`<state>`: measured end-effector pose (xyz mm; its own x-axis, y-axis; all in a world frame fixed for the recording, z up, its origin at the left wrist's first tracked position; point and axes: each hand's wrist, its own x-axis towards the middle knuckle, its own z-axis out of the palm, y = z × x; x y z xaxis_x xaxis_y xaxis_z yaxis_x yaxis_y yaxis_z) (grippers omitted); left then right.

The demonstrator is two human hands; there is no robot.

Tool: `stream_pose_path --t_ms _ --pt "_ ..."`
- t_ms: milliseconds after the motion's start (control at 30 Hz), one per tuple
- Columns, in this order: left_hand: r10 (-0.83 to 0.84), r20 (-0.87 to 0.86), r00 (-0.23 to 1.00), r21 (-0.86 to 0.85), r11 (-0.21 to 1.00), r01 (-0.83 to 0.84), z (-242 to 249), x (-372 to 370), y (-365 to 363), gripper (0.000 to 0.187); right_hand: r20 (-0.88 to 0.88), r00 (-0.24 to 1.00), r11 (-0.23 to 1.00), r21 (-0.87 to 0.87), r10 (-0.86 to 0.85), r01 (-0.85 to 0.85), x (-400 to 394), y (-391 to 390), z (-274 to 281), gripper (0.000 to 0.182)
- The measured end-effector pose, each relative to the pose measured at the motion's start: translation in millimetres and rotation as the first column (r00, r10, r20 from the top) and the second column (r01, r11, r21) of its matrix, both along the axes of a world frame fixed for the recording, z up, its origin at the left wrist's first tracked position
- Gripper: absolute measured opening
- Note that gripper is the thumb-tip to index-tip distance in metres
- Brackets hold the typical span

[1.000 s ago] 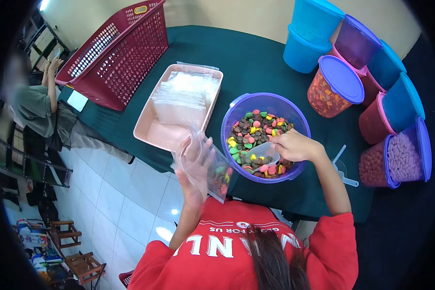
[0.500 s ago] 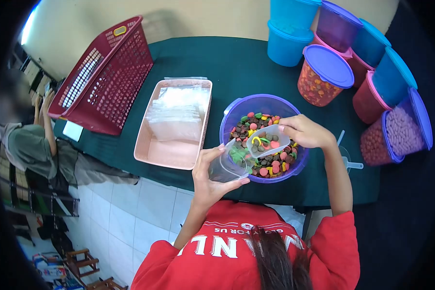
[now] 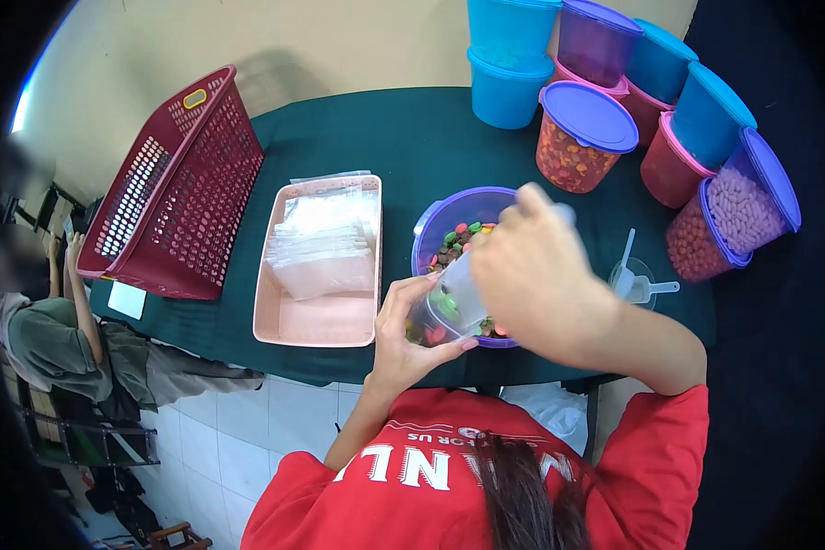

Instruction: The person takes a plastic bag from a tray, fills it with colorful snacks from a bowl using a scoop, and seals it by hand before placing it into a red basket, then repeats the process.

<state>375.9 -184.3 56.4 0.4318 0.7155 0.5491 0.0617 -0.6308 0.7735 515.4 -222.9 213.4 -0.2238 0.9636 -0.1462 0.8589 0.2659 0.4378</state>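
Observation:
My left hand [image 3: 401, 335] is wrapped round a clear plastic pouch [image 3: 434, 332] with green print, tilted at the near left side of a purple tub [image 3: 477, 195]. Some coloured candies show through the pouch's bottom. In my right hand [image 3: 545, 266], blurred by motion, is a translucent scoop [image 3: 465, 289], tipped down into the mouth of the pouch. What the scoop still holds is hidden. Round, button-like candies [image 3: 456, 246] in brown, pink, green and yellow lie inside the tub, partly covered by my right hand and arm.
Left of the tub, a pink tray [image 3: 321, 330] holds stacked clear pouches [image 3: 325, 243]. A maroon basket [image 3: 202, 202] stands beyond it. Lidded containers [image 3: 591, 119] line the back right, near a small clear dish with another scoop [image 3: 646, 289]. Another person [image 3: 60, 339] is at far left.
My right hand has lifted the candy-filled scoop from the tub and tipped it into the pouch. Candies now show in the pouch's bottom. The view has shifted slightly.

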Motion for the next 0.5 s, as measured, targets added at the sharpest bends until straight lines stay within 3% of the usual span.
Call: stream_pose_path --t_ms 100,167,333,400,500 --pt "-0.016 0.012 1.000 -0.026 1.000 0.016 -11 -4 2 0.071 0.022 0.951 0.946 -0.101 -0.309 0.310 15 4 27 0.012" --pt "-0.048 0.126 0.991 -0.176 0.982 0.070 -17 -9 1 0.070 0.139 0.914 0.900 -0.166 -0.382 0.402 30 13 18 0.014" --pt "-0.051 0.238 0.970 -0.274 0.954 0.118 -20 -10 -6 0.070 0.324 0.885 0.797 -0.403 -0.335 0.449 59 43 -46 0.024" --pt "-0.057 0.242 0.969 -0.264 0.957 0.122 -19 -9 -10 0.071 0.417 0.846 0.593 -0.605 -0.332 0.531 62 57 -69 0.023" --pt "-0.008 0.268 0.964 -0.316 0.944 0.096 -20 -7 -17 0.073 0.355 0.887 0.529 -0.713 -0.296 0.461 71 70 -97 0.026"
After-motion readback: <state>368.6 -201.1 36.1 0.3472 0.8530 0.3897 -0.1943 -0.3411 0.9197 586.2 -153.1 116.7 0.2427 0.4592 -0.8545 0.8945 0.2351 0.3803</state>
